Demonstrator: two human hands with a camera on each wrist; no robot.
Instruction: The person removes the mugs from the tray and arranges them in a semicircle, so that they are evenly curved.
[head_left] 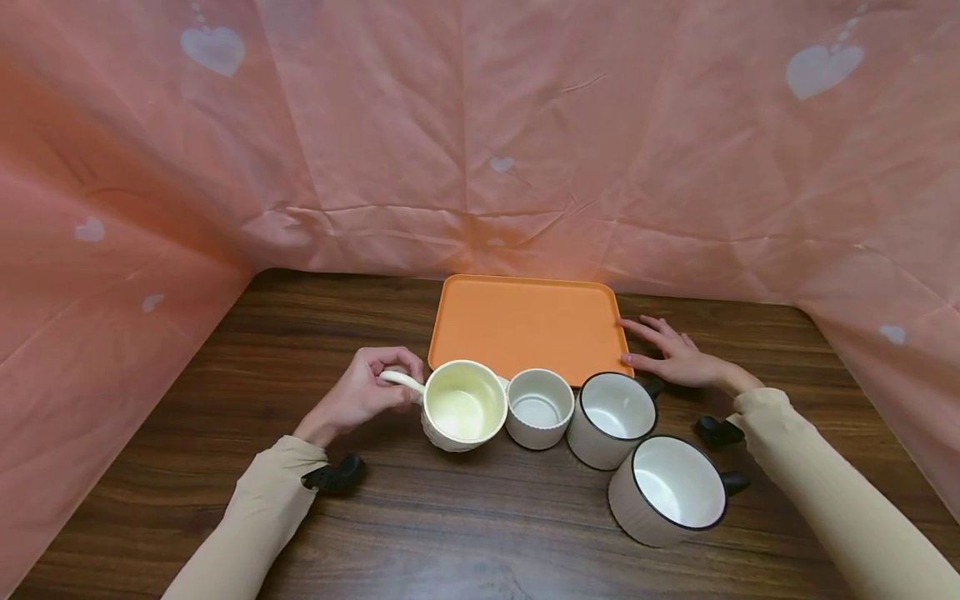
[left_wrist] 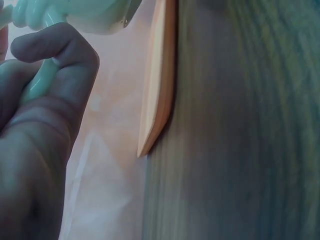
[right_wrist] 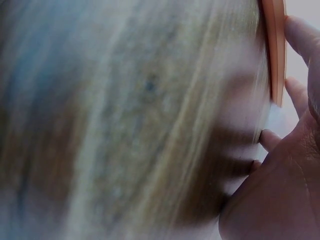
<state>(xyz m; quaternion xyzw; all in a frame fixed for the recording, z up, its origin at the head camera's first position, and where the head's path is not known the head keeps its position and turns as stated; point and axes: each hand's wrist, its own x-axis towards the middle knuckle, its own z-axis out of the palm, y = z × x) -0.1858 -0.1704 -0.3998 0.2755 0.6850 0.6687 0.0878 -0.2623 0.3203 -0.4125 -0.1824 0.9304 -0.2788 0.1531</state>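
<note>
In the head view my left hand [head_left: 371, 387] pinches the handle of a pale yellow mug [head_left: 465, 404] between thumb and fingers. The left wrist view shows the curled left hand [left_wrist: 55, 80] around that mug's handle [left_wrist: 42, 82], and the mug appears raised off the table. At the right, my right hand [head_left: 678, 362] has its fingers spread, with fingertips touching the right edge of an orange tray [head_left: 532, 325]. In the right wrist view, the fingertips [right_wrist: 295, 87] of that hand meet the tray's edge [right_wrist: 276, 60].
A small white ribbed cup [head_left: 538, 412] stands right of the yellow mug. Beyond it are a black-rimmed white mug [head_left: 600, 437] and a larger black-rimmed mug [head_left: 645, 508] nearer me. Pink cloth [head_left: 525, 125] hangs behind and beside the dark wooden table [head_left: 420, 533].
</note>
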